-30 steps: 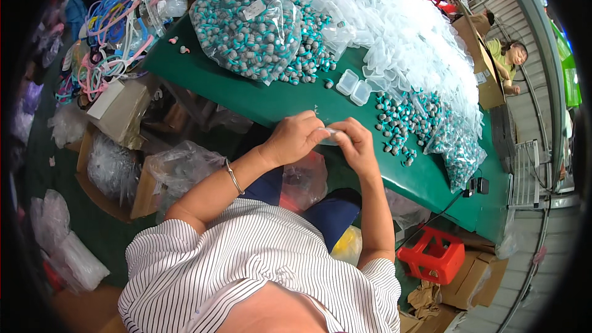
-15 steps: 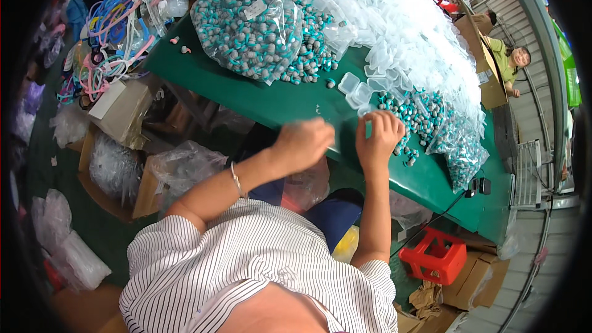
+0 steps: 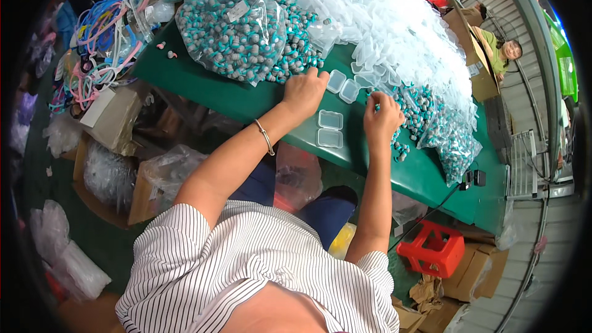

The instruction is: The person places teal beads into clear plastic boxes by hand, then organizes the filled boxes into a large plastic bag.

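Note:
My left hand (image 3: 304, 94) reaches to the front edge of the left heap of small grey-and-teal earplugs (image 3: 296, 55), fingers pinched; what is between its fingertips I cannot make out. To the right, my right hand (image 3: 383, 117) is bent beside the other earplug heap (image 3: 419, 108). A bit of teal shows at its fingertips, so it seems to pinch an earplug. Between my forearms an opened clear plastic case (image 3: 330, 138) lies flat on the green table (image 3: 240, 102), both halves facing up. Beyond it, between the hands, rests another opened clear case (image 3: 349, 91).
A large mound of clear cases (image 3: 388, 24) covers the table's far side. Bags of earplugs stand left (image 3: 231, 37) and right (image 3: 456, 151). A black cable (image 3: 435, 209) hangs off the right edge above a red stool (image 3: 431, 250). A person in green (image 3: 493, 49) is at far right.
My left hand has moved forward from the near table edge to the left heap. The opened case now lies in plain view between my forearms. My right hand has shifted slightly forward.

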Action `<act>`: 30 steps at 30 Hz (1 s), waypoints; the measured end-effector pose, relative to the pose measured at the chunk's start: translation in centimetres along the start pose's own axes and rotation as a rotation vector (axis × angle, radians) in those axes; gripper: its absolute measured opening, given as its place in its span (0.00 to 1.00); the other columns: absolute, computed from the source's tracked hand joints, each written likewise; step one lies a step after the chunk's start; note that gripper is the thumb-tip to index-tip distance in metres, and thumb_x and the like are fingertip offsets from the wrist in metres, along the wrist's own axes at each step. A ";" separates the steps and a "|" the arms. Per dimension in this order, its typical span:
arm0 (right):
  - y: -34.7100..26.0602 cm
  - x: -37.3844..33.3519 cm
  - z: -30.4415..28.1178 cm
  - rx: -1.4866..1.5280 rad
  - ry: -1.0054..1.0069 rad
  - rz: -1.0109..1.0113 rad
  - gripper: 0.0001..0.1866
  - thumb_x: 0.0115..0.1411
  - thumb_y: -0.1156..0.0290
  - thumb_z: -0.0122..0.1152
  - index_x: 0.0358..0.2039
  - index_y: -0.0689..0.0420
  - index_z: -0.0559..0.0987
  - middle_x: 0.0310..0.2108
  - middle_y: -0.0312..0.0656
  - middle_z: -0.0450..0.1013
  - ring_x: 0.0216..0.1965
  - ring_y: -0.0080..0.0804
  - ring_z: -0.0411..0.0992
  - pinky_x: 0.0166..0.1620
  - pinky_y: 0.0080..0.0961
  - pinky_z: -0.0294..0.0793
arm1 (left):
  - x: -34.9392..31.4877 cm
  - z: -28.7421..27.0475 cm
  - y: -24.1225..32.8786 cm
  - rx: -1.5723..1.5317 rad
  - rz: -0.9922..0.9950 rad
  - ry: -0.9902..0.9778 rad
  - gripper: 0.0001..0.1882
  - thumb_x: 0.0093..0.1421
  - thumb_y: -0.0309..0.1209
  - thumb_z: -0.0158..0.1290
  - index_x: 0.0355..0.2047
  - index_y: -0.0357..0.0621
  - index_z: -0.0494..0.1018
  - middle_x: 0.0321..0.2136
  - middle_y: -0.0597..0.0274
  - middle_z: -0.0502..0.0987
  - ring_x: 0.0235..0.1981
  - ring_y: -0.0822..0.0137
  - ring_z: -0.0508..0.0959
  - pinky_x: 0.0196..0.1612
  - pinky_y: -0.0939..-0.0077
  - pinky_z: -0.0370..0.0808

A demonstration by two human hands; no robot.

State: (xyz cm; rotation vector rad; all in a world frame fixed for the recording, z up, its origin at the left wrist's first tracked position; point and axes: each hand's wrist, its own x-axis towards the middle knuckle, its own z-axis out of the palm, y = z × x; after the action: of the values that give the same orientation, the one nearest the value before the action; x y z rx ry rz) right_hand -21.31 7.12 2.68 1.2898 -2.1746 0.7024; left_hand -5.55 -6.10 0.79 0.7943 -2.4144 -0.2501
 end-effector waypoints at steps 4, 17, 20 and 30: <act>2.2 2.1 3.4 -0.184 -0.056 0.005 0.09 0.51 0.63 0.67 0.34 0.46 0.81 0.34 0.35 0.78 0.40 0.39 0.73 0.46 0.48 0.59 | -0.9 0.2 -0.5 -0.308 -0.113 0.054 0.12 0.54 0.23 0.51 0.38 0.47 0.78 0.32 0.51 0.76 0.30 0.45 0.79 0.33 0.52 0.76; -1.3 -1.4 -2.0 0.645 -0.144 0.188 0.04 0.55 0.77 0.63 0.33 0.59 0.81 0.29 0.39 0.78 0.33 0.29 0.75 0.40 0.30 0.71 | -4.8 -3.5 0.6 -1.250 -0.354 -0.243 0.11 0.65 0.26 0.47 0.44 0.43 0.77 0.24 0.72 0.73 0.21 0.82 0.70 0.22 0.86 0.66; -3.0 -4.5 -3.3 0.755 -0.153 0.189 0.04 0.54 0.79 0.65 0.31 0.63 0.80 0.28 0.39 0.77 0.30 0.25 0.74 0.37 0.23 0.72 | -6.0 -4.2 1.3 -1.230 -0.304 -0.230 0.10 0.64 0.24 0.49 0.43 0.40 0.77 0.23 0.71 0.74 0.22 0.83 0.71 0.23 0.85 0.67; -5.3 -8.7 -3.4 0.528 -0.122 0.144 0.06 0.51 0.72 0.68 0.30 0.53 0.79 0.30 0.34 0.76 0.38 0.34 0.72 0.49 0.34 0.61 | -8.5 -3.2 3.7 -0.681 0.047 -0.061 0.08 0.57 0.23 0.53 0.38 0.41 0.76 0.33 0.51 0.77 0.33 0.49 0.78 0.36 0.60 0.76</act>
State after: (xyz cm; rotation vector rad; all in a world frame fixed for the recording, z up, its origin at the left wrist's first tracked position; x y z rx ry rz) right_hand -12.37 12.63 0.42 1.4634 -2.2807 1.3571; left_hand 0.06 1.91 0.65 0.4147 -2.1695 -1.0184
